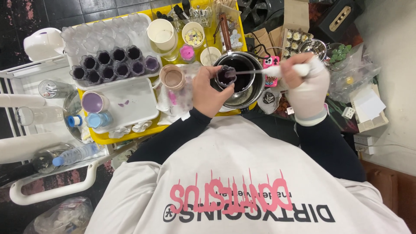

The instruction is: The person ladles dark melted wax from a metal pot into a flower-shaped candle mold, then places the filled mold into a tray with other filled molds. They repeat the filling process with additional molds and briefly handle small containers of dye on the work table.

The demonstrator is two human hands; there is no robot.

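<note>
A small dark purple flower-shaped mould [226, 76] is gripped by the left hand [211, 92] over the steel pot [251, 89]; a white-handled stirrer [277, 70] is clasped by the gloved right hand [303, 84]. If tilted, liquid may be spilled onto the yellow surface [104, 138].

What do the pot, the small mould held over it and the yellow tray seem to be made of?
The pot looks like bare metal: its silvery rim reflects light. The small mould, held in the left hand, seems to be clear plastic or silicone, translucent with dark purple showing through; I cannot tell which. The yellow tray looks like plastic, uniformly coloured and smooth. The right hand is wrapped in white cloth.
</note>
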